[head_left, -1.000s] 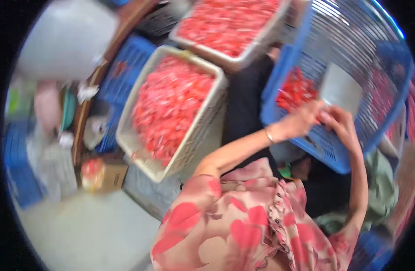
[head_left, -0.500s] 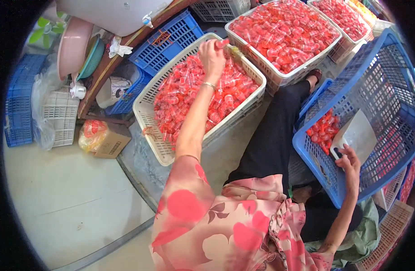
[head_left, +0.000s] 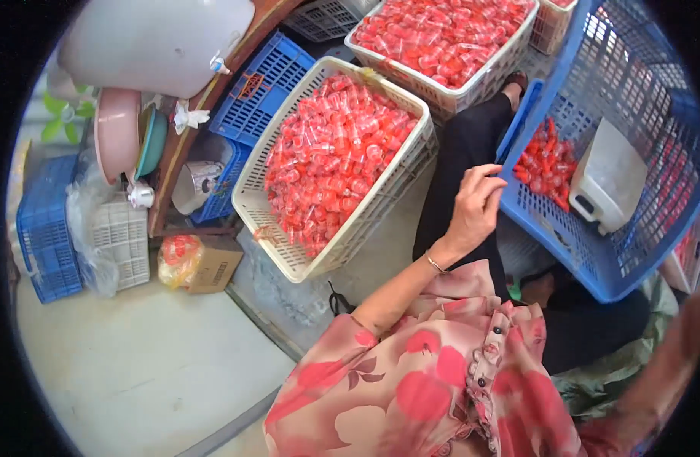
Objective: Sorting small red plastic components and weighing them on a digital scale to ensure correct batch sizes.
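Note:
My left hand (head_left: 475, 209) is just outside the near-left rim of a tilted blue plastic basket (head_left: 609, 286). Its fingers are loosely bent and somewhat apart, and no object shows in them. Inside the basket lie a small heap of red pieces (head_left: 545, 164) and a pale scoop (head_left: 612, 175) with a handle slot. At the far right, my right hand (head_left: 696, 316) is smeared by motion beside the basket, so its fingers cannot be read. Left of my leg stands a cream crate (head_left: 247, 202) full of small, clear-and-red bottle-like pieces (head_left: 338, 164).
Another cream crate (head_left: 471, 95) of similar red pieces stands beyond. On the left are blue crates (head_left: 262, 87), a pink basin (head_left: 117, 137), a cardboard box (head_left: 216, 266) and a wooden beam (head_left: 171, 171). My outstretched leg (head_left: 460, 152) lies between the cream crates and blue basket.
My left hand has moved right from above the cream crate, where it held a small red piece, to the blue basket's rim. My right hand has let go of the scoop and swung outward right.

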`<state>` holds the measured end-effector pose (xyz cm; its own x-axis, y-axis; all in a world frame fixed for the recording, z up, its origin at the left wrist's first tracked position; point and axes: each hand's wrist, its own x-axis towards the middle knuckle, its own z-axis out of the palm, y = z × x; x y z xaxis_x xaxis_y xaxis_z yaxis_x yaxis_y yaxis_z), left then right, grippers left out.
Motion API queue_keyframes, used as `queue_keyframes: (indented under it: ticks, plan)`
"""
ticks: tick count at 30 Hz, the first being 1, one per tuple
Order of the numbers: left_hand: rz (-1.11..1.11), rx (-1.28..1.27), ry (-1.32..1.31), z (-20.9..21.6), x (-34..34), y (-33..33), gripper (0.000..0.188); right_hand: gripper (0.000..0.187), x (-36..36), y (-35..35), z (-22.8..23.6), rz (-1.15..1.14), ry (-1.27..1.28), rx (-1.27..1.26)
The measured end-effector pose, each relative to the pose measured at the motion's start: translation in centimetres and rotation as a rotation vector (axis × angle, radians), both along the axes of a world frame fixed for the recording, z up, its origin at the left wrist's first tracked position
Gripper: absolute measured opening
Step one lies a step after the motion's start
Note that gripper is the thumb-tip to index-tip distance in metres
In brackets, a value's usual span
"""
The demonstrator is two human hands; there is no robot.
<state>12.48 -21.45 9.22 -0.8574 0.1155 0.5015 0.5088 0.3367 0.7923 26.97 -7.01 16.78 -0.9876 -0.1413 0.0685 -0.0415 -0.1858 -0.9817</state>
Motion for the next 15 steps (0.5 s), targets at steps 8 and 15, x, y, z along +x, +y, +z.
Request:
queue_keyframes:
  ticks: [8, 15]
  plan:
    - [-0.372, 0.021, -0.031, -1.2, 0.2, 5.1, 0.011, 0.056, -2.7, -1.7, -3.0, 0.151, 0.223, -0.379]
    - [-0.462, -0.164, -0.037, 0.6, 2.7, 5.3, 0.013, 0.059, 9.2, 4.4, -8.8, -0.028, 0.257, -0.564]
